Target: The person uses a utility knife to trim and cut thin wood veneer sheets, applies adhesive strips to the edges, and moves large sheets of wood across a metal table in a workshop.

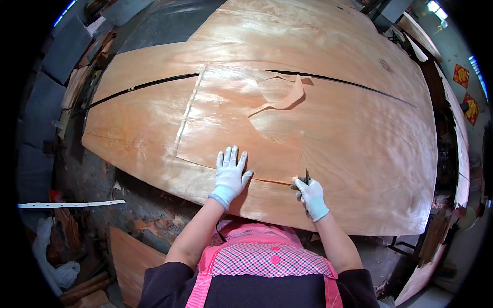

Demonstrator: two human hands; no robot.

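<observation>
We see a crumpled, whitish plastic bag [60, 272] on the floor, well to the left of both hands and nearer the body; what it holds, if anything, we cannot make out at this edge of the view.

The two hands are apart, each in a white knit glove. The left hand [231, 174] lies open and flat, its fingers slightly spread on a thin, reddish-brown wood veneer sheet [221, 126], its palm reaching past the sheet's near edge onto a large, pale tan wooden panel [375, 154]. The right hand [310, 194] is closed around a slim, dark hand tool [307, 177], probably a knife, just beside the sheet's near right corner.

The sheet lies flat on the panel, mostly ahead of the left hand and to the left of the right hand. A narrow, pale strip [189, 110] runs along its left side, ahead and to the left of the left hand. Ahead of both hands, a curled, torn veneer scrap [294, 97] rests beside the sheet's ragged far right part. Farther left, beyond the left hand, we see a long, narrow black line [154, 83] crossing the panel.
</observation>
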